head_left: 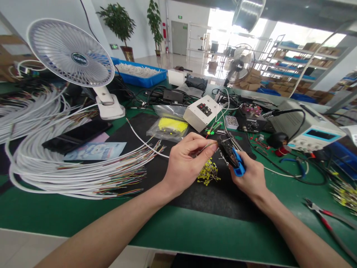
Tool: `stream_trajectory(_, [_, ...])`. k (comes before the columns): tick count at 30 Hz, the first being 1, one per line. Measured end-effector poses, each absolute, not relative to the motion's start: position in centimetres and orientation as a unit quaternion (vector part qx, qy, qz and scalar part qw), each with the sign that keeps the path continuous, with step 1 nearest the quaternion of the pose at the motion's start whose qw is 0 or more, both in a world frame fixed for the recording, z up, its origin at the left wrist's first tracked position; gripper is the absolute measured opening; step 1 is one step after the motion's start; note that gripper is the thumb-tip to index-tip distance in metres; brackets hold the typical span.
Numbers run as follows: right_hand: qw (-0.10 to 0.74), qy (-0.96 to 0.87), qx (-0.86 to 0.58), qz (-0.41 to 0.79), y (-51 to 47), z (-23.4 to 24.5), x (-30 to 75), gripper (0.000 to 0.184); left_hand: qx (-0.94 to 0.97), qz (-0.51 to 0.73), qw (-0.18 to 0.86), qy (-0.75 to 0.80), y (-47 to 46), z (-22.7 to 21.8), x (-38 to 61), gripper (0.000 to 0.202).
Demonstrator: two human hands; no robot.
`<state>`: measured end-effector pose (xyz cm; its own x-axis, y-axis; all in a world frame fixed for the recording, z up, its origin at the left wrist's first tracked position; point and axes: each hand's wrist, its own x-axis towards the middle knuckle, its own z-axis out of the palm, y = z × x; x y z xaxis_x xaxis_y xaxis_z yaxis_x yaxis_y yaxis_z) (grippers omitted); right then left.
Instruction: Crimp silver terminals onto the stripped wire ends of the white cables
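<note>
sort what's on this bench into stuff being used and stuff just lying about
In use: left hand pinching thin wire; right hand gripping blue-handled tool; yellow LEDs beneath them.
Lying about: fan, phone, bag of yellow parts, red-handled cutters, power supply.

My bare left hand [185, 162] is raised, palm turned inward, thumb and forefinger pinched together. My bare right hand [251, 178] faces it, just beside, fingers curled tight in a grip. Bare left forearm [117, 227] and right forearm [295, 230] converge from below.
</note>
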<state>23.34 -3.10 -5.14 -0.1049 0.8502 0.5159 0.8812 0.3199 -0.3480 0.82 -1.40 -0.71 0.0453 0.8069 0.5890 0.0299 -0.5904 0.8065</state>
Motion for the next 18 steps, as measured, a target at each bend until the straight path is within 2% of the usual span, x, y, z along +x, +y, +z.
stream_trajectory(6, [0.328,-0.745,-0.579,-0.036,-2.9,-5.0,23.7,0.028,0.657,0.623,0.3,0.301,-1.3,-1.0,0.8,0.012])
stream_trajectory(14, [0.35,-0.792,-0.498,-0.042,-2.9,-3.3,24.2,0.072,0.668,0.633,0.232,0.314,-1.8,-0.8,0.9,0.013])
stream_trajectory(18, [0.357,-0.798,-0.485,-0.013,-3.1,-3.3,24.1,0.074,0.661,0.622,0.222,0.356,-2.0,-0.6,1.1,0.013])
